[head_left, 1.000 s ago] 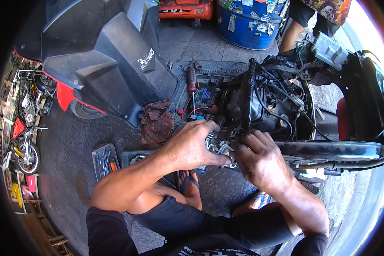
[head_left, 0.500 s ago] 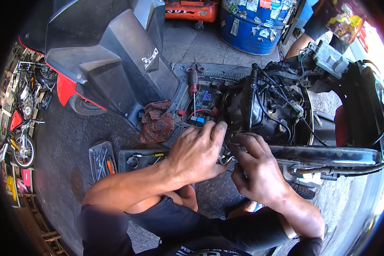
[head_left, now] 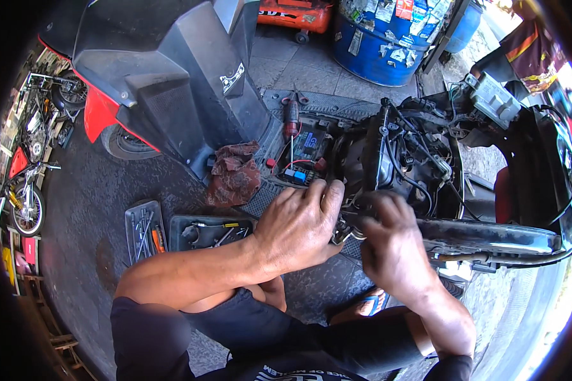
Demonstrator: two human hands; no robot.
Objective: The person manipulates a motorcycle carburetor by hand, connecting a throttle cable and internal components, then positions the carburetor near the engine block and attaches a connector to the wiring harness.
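My left hand (head_left: 299, 225) is closed around a silvery metal fitting (head_left: 342, 232) at the near end of the black scooter frame (head_left: 483, 235). My right hand (head_left: 394, 238) is just right of it, fingers curled and partly blurred against the fitting; what they pinch is hidden. Beyond my hands, a red-handled screwdriver (head_left: 291, 124) lies over the battery (head_left: 311, 143) and wires in the floorboard. A crumpled red rag (head_left: 232, 181) is left of them. The black engine bay housing (head_left: 400, 159) is exposed just beyond my right hand.
Scooter front panels (head_left: 178, 89) fill the upper left. Two tool trays (head_left: 159, 219) lie on the floor below. A blue drum (head_left: 378, 57), orange tank (head_left: 289, 16) and another person's patterned clothing (head_left: 531, 57) are at the back. Another motorbike (head_left: 28, 165) stands far left.
My left hand has turned, its knuckles rising and moving rightward over the fitting. My right hand has shifted and is now blurred. The person at the back has moved rightward; the view has shifted.
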